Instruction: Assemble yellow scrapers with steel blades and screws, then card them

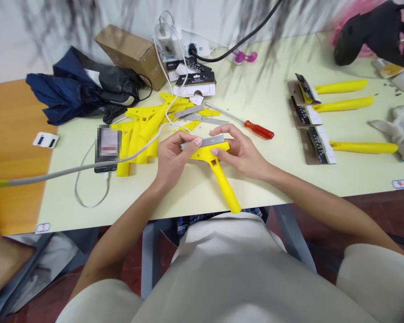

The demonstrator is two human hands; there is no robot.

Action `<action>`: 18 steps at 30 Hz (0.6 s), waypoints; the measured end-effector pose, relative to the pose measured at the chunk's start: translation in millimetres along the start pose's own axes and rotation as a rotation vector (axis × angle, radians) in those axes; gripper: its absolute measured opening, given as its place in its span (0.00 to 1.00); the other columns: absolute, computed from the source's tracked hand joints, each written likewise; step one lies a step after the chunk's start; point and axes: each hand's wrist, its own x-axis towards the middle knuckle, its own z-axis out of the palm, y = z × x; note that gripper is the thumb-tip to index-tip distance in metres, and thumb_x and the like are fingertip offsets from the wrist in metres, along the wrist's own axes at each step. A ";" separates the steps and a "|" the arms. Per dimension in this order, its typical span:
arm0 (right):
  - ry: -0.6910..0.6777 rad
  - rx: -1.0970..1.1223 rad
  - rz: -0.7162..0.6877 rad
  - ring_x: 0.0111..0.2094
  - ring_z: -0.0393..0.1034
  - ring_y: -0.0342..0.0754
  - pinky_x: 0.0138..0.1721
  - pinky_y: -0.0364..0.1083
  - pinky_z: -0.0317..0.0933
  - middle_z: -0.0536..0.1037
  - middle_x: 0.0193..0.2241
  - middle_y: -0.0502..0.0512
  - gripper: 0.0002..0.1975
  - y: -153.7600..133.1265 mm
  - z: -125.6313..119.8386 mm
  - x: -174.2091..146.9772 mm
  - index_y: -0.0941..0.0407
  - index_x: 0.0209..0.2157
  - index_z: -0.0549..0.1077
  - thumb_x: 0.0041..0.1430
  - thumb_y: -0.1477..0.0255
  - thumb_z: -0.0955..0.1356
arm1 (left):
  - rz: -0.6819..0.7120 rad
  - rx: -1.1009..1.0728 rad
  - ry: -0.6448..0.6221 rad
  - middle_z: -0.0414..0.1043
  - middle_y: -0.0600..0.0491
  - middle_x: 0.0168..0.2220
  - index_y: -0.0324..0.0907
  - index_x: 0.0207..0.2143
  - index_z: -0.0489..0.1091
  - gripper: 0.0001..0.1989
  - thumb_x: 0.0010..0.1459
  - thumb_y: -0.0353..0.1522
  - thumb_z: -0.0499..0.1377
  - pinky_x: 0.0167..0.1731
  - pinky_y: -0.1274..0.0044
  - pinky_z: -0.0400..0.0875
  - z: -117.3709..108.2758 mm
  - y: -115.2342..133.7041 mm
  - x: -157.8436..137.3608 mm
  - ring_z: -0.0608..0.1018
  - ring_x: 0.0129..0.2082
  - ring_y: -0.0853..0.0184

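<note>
Some left-hand fingers point(190, 149) pinch the gray blade point(210, 141); right-hand fingers point(222, 155) pinch the yellow scraper point(224, 181). A slip could mean a cut.

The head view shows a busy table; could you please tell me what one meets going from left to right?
Small white object, phone, held yellow scraper, red screwdriver handle, nearest black-and-white card, crumpled white item.

Smooth plastic scraper point(220, 176), matt metal blade point(212, 141), matt cardboard box point(129, 48).
</note>
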 end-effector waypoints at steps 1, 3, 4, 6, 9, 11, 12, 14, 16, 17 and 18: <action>-0.007 0.009 0.000 0.39 0.84 0.48 0.45 0.48 0.82 0.83 0.42 0.52 0.27 -0.1 0.1 -0.3 0.52 0.57 0.67 0.69 0.56 0.80 | -0.013 -0.015 -0.009 0.82 0.52 0.37 0.46 0.36 0.83 0.14 0.62 0.45 0.76 0.42 0.70 0.80 -0.6 0.1 0.4 0.82 0.38 0.63; -0.021 0.021 0.005 0.39 0.84 0.48 0.45 0.49 0.82 0.84 0.41 0.51 0.27 -0.5 0.0 -0.7 0.52 0.58 0.66 0.70 0.56 0.79 | -0.042 -0.056 -0.024 0.83 0.52 0.37 0.47 0.36 0.83 0.13 0.62 0.44 0.77 0.42 0.70 0.80 -1.8 0.2 1.4 0.82 0.39 0.63; -0.022 0.022 0.009 0.39 0.85 0.48 0.46 0.49 0.82 0.84 0.41 0.51 0.27 -0.6 0.0 -0.7 0.51 0.59 0.66 0.71 0.56 0.79 | -0.057 -0.077 -0.028 0.83 0.52 0.38 0.47 0.36 0.84 0.12 0.61 0.44 0.77 0.43 0.70 0.80 -2.4 0.2 2.0 0.82 0.39 0.63; -0.012 0.011 0.014 0.40 0.84 0.48 0.45 0.48 0.82 0.84 0.41 0.51 0.28 -0.6 -0.2 -0.5 0.51 0.60 0.66 0.71 0.55 0.78 | -0.080 -0.104 -0.031 0.84 0.52 0.38 0.47 0.36 0.84 0.12 0.60 0.44 0.78 0.44 0.70 0.80 -3.7 0.2 3.2 0.83 0.39 0.63; -0.001 -0.007 0.024 0.39 0.83 0.48 0.40 0.46 0.81 0.84 0.41 0.51 0.30 0.9 -1.1 0.3 0.51 0.60 0.66 0.69 0.54 0.79 | -0.089 -0.090 -0.038 0.85 0.51 0.38 0.46 0.36 0.86 0.13 0.58 0.44 0.79 0.44 0.70 0.81 -6.2 0.6 5.3 0.84 0.39 0.62; -0.011 -0.006 0.027 0.38 0.83 0.48 0.38 0.46 0.81 0.84 0.41 0.51 0.30 2.7 -2.1 1.1 0.51 0.60 0.66 0.69 0.53 0.79 | -0.071 -0.067 -0.059 0.85 0.50 0.38 0.47 0.37 0.87 0.13 0.57 0.44 0.79 0.42 0.71 0.81 -8.3 1.9 7.0 0.84 0.38 0.63; -0.015 -0.003 0.026 0.38 0.83 0.48 0.39 0.46 0.81 0.84 0.41 0.51 0.30 3.7 -2.8 1.6 0.51 0.60 0.66 0.69 0.53 0.79 | -0.056 -0.055 -0.072 0.85 0.50 0.38 0.47 0.37 0.87 0.13 0.57 0.43 0.79 0.42 0.71 0.81 -9.4 3.0 7.8 0.84 0.39 0.63; -0.018 -0.007 0.018 0.39 0.84 0.48 0.41 0.47 0.81 0.84 0.42 0.51 0.30 5.6 -4.4 2.5 0.51 0.60 0.65 0.70 0.53 0.78 | -0.018 -0.026 -0.097 0.86 0.50 0.39 0.47 0.39 0.88 0.13 0.56 0.43 0.80 0.43 0.70 0.81 -11.2 5.9 9.4 0.84 0.40 0.62; -0.011 -0.019 0.009 0.40 0.84 0.48 0.43 0.47 0.81 0.84 0.41 0.51 0.29 7.2 -5.9 3.6 0.51 0.61 0.65 0.72 0.53 0.77 | 0.010 0.000 -0.126 0.86 0.49 0.40 0.48 0.41 0.89 0.14 0.55 0.43 0.80 0.44 0.69 0.82 -12.4 9.2 10.5 0.85 0.41 0.61; -0.008 -0.024 0.004 0.40 0.84 0.48 0.43 0.47 0.81 0.84 0.41 0.50 0.29 8.0 -6.6 4.1 0.51 0.61 0.65 0.72 0.53 0.77 | 0.016 0.006 -0.139 0.86 0.48 0.40 0.48 0.41 0.90 0.14 0.55 0.43 0.80 0.44 0.68 0.82 -12.9 10.7 10.9 0.85 0.41 0.60; -0.006 -0.026 -0.002 0.40 0.84 0.48 0.43 0.47 0.81 0.84 0.41 0.50 0.29 8.6 -7.2 4.7 0.51 0.61 0.65 0.72 0.53 0.77 | 0.019 0.007 -0.152 0.86 0.48 0.40 0.48 0.41 0.90 0.14 0.55 0.43 0.80 0.43 0.68 0.82 -13.2 11.9 11.2 0.85 0.40 0.60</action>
